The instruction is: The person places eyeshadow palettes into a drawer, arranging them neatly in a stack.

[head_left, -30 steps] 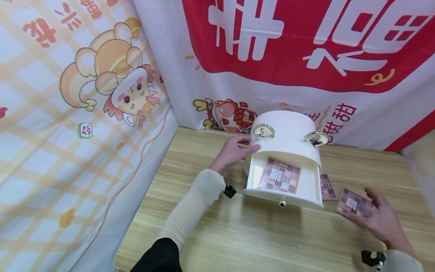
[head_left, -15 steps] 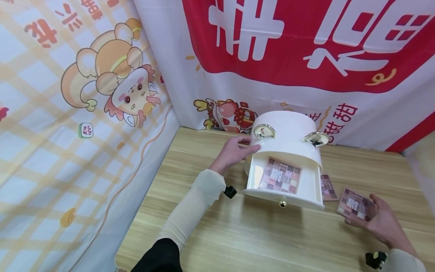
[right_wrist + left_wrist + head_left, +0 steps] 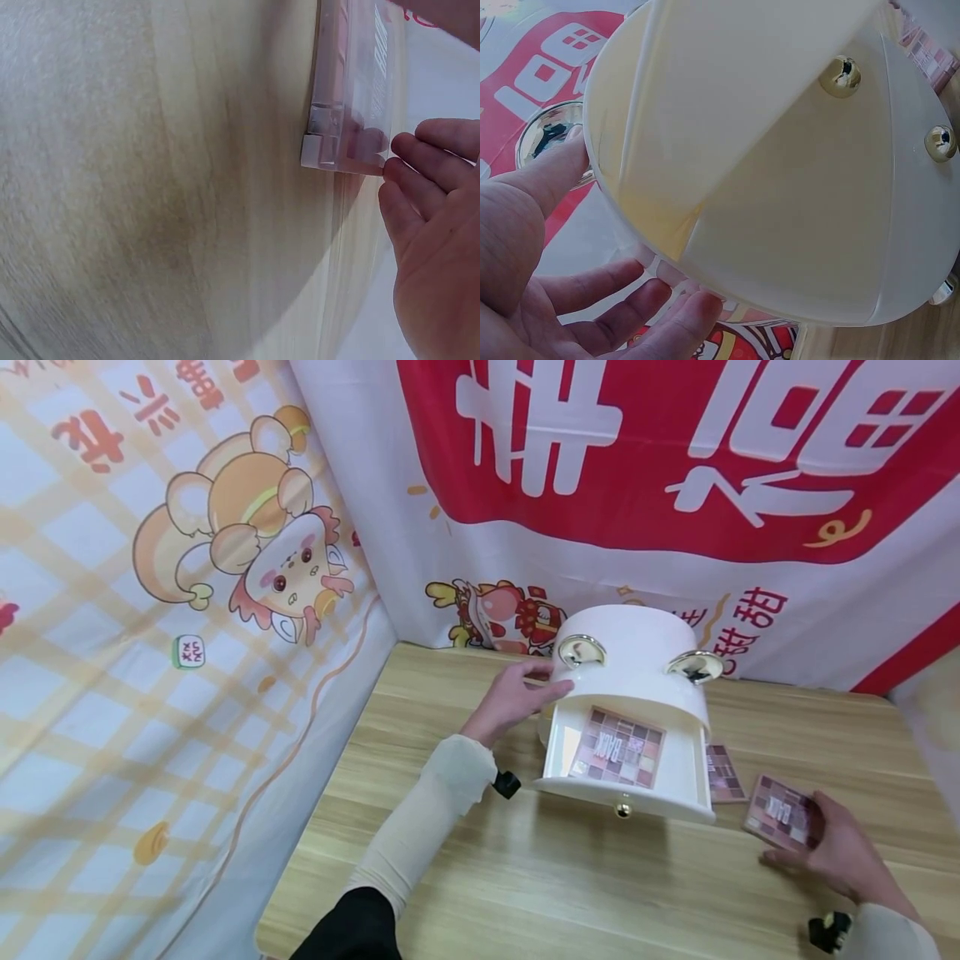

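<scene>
A rounded white storage box (image 3: 630, 639) with two gold-rimmed round pieces has its drawer (image 3: 686, 768) pulled out; an eyeshadow palette (image 3: 618, 747) lies inside. My left hand (image 3: 517, 697) rests on the box's left side. In the left wrist view, the left thumb and spread fingers (image 3: 622, 300) lie against the box's edge. My right hand (image 3: 851, 852) is at the right end of a second eyeshadow palette (image 3: 780, 812) on the table. The right wrist view has extended fingertips touching the end of this clear-lidded palette (image 3: 360, 112), the thumb apart from it.
Another palette (image 3: 723, 774) sits right of the drawer, partly hidden by the box. A gold knob (image 3: 623, 810) sticks out from the drawer front. The wooden table (image 3: 570, 893) meets printed cloth walls (image 3: 480, 552) at the back and left.
My right hand has loosened from the palette and shifted slightly right and down, its thumb moving off the palette. The palette has moved very little. My left hand and the box have stayed put.
</scene>
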{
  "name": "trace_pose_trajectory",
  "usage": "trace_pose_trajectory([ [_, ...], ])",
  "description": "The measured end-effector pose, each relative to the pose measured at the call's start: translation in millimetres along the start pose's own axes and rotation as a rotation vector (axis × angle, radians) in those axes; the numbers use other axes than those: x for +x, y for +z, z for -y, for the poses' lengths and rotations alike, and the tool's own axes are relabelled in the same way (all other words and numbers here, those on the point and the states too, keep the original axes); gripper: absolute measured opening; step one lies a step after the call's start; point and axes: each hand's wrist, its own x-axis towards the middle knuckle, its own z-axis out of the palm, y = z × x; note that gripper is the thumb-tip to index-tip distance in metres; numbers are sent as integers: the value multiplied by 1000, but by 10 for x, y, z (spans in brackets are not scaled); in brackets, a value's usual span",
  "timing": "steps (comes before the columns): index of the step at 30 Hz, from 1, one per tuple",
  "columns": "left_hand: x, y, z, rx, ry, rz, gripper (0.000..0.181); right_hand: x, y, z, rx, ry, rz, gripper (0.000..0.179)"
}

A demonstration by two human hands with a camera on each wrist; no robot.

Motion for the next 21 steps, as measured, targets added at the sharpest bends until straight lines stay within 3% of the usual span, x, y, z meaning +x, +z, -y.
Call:
trace_pose_trajectory([
  [15,11,16,44,-29,-2,4,68,62,-51,-140,-77,-22,15,133],
  [21,16,21,36,-28,-1,-2,69,114,-83,-213,-72,45,93,147],
])
